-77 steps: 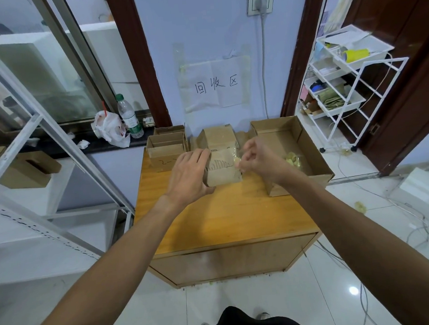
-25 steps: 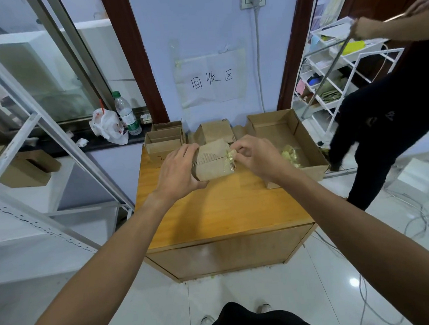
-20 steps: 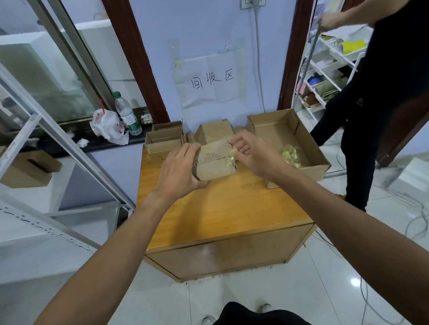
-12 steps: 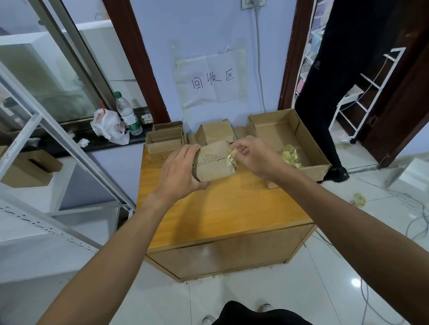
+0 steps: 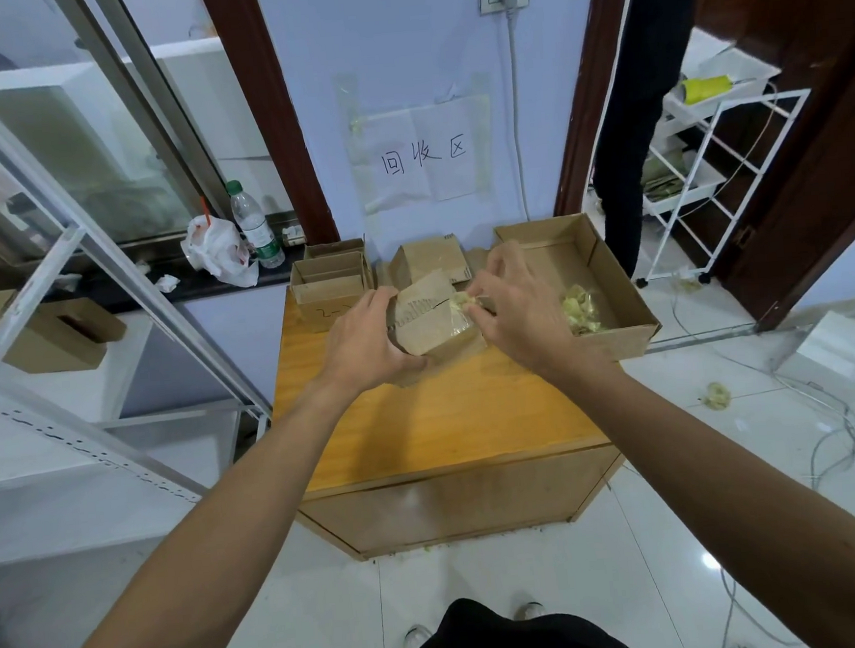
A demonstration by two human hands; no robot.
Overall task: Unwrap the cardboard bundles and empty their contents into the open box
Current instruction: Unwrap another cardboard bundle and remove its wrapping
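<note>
1. Since half a second ago, the other person in black has cleared most of the doorway at upper right. Only a dark strip of clothing (image 5: 629,154) shows there now, and the white wire rack (image 5: 710,173) is uncovered again.
2. Nearest, at the bottom edge, are the wearer's dark clothing and shoe tips on the white tile floor.
3. Both forearms reach up over the wooden cabinet (image 5: 438,425).
4. At centre frame the left hand (image 5: 365,339) curls round the left end of the cardboard bundle (image 5: 430,318), which is tilted with its lower edge on the cabinet top.
5. The right hand (image 5: 511,312) pinches the yellowish wrap (image 5: 462,300) at the bundle's upper right edge.
6. Just right of that hand sits the open box (image 5: 611,278), with yellow scraps (image 5: 580,306) inside.
7. Behind the bundle stand small cardboard boxes (image 5: 330,280) and another bundle (image 5: 428,262).
8. Farther back are a bottle (image 5: 254,225) and plastic bag (image 5: 215,251) on the left ledge, with a paper sign (image 5: 422,155) on the wall.
9. On the floor at right lie loose cables (image 5: 842,424).
</note>
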